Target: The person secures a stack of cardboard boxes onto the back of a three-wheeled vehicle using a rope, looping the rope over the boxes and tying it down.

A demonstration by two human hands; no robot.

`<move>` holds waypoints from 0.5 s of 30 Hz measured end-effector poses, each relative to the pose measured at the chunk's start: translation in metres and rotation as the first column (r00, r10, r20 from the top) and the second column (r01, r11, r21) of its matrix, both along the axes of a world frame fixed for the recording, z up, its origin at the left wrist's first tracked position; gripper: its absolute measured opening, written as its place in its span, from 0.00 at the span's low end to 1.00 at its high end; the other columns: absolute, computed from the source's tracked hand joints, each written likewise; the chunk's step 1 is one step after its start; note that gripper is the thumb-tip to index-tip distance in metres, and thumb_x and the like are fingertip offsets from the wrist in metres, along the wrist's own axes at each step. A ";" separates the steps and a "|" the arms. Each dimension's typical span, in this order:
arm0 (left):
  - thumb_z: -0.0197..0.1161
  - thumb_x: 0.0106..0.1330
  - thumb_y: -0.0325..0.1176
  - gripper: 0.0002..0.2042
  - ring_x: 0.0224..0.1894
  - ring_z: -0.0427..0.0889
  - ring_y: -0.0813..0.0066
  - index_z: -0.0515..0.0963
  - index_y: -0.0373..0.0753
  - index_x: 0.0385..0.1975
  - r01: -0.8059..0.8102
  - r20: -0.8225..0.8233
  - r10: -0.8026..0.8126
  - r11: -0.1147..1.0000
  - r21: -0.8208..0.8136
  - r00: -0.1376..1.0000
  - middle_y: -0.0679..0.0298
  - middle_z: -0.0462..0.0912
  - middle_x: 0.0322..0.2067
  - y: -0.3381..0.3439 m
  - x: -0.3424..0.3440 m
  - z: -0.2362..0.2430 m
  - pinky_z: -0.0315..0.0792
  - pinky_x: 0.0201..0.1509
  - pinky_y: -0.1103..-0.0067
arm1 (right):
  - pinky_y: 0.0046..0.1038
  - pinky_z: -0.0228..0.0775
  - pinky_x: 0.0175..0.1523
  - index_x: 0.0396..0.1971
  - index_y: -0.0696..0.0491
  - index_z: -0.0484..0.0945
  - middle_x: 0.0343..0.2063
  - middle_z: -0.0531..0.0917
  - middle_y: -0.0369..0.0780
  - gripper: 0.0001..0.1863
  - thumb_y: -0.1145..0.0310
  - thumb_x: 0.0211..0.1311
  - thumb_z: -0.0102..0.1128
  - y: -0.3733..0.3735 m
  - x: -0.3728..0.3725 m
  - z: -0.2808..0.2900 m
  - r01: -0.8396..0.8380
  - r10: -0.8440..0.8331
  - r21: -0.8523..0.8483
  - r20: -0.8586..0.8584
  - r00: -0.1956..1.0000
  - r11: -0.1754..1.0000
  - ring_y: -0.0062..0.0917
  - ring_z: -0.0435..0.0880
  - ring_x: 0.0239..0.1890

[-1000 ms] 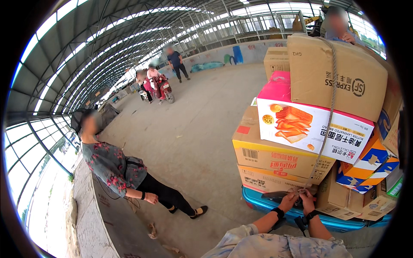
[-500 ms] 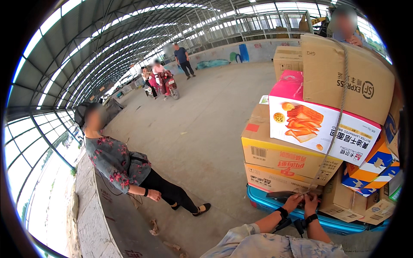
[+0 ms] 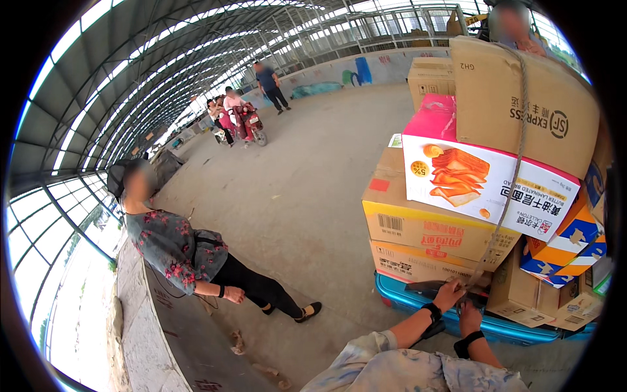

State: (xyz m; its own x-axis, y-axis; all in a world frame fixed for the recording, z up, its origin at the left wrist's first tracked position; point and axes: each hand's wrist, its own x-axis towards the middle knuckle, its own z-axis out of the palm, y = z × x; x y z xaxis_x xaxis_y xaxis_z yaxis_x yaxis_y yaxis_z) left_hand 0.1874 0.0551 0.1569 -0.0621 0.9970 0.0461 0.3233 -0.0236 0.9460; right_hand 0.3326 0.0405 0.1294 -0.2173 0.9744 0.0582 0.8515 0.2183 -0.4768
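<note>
A grey rope [image 3: 516,163] runs over a stack of cartons and down to my hands at the rear of a blue cargo bed [image 3: 529,331]. My left hand [image 3: 449,294] is closed around the rope's lower part, beside a dark flat piece [image 3: 424,287] on the bed's edge. Just below it and to the right, my right hand [image 3: 469,318] has its fingers bent together on the rope's lower end. The rope presses on a large brown carton [image 3: 483,98], a pink-and-white bread carton [image 3: 424,186] and yellow-edged brown cartons [image 3: 405,222] below.
Blue-and-orange boxes [image 3: 565,242] and small brown cartons [image 3: 522,297] fill the right side. A person [image 3: 516,32] stands behind the load. At left another person [image 3: 176,242] stands by a low wall [image 3: 144,313]. Farther off are a red scooter [image 3: 251,124] with riders and a standing person [image 3: 269,83].
My left hand has moved slightly up along the rope, and my right hand has dropped a little, so they are farther apart. The view has shifted slightly.
</note>
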 end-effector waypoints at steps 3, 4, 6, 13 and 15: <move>0.62 0.53 0.33 0.11 0.27 0.78 0.63 0.68 0.34 0.30 -0.004 0.027 0.005 0.999 -0.035 1.000 0.55 0.75 0.23 0.002 0.004 0.007 0.70 0.32 0.73 | 0.43 0.69 0.27 0.30 0.53 0.68 0.19 0.78 0.48 0.07 0.65 0.59 0.47 -0.005 0.008 -0.015 -0.011 0.017 -0.047 0.132 0.991 0.999 0.45 0.78 0.24; 0.62 0.52 0.32 0.12 0.28 0.78 0.62 0.68 0.34 0.31 -0.010 0.030 0.011 0.999 -0.033 0.999 0.54 0.75 0.23 0.004 0.006 0.004 0.70 0.32 0.72 | 0.44 0.69 0.28 0.30 0.53 0.68 0.20 0.78 0.49 0.08 0.64 0.59 0.48 -0.003 0.010 -0.024 -0.014 0.025 -0.083 0.136 0.990 0.996 0.45 0.78 0.25; 0.62 0.51 0.31 0.13 0.30 0.77 0.60 0.68 0.34 0.32 -0.021 -0.009 0.021 0.999 -0.031 1.000 0.54 0.75 0.24 0.008 0.009 0.002 0.70 0.33 0.70 | 0.45 0.70 0.29 0.31 0.54 0.68 0.21 0.79 0.50 0.10 0.63 0.58 0.48 0.003 0.013 -0.048 -0.021 0.043 -0.158 0.142 0.989 0.987 0.46 0.79 0.26; 0.61 0.50 0.30 0.16 0.38 0.73 0.51 0.66 0.35 0.37 -0.030 -0.242 0.039 0.999 0.042 0.969 0.51 0.72 0.33 0.020 0.017 -0.022 0.68 0.39 0.65 | 0.44 0.71 0.36 0.35 0.56 0.71 0.27 0.80 0.48 0.11 0.64 0.58 0.46 -0.010 0.021 -0.097 -0.132 0.215 -0.307 0.256 0.942 0.942 0.43 0.80 0.31; 0.61 0.50 0.30 0.16 0.38 0.73 0.53 0.66 0.35 0.38 -0.024 -0.272 0.047 0.996 0.087 0.961 0.51 0.72 0.33 0.017 0.017 -0.035 0.68 0.39 0.66 | 0.41 0.72 0.36 0.38 0.55 0.71 0.31 0.80 0.48 0.12 0.67 0.58 0.44 -0.015 0.029 -0.112 -0.212 0.295 -0.313 0.249 0.922 0.926 0.42 0.80 0.35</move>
State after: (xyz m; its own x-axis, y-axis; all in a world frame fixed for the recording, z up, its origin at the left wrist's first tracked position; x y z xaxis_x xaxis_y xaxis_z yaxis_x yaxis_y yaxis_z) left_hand 0.2045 0.0721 0.1223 -0.0707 0.9865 0.1474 0.5716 -0.0810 0.8165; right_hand 0.3621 0.0258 0.0173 -0.4253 0.8519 -0.3056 0.8932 0.3408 -0.2932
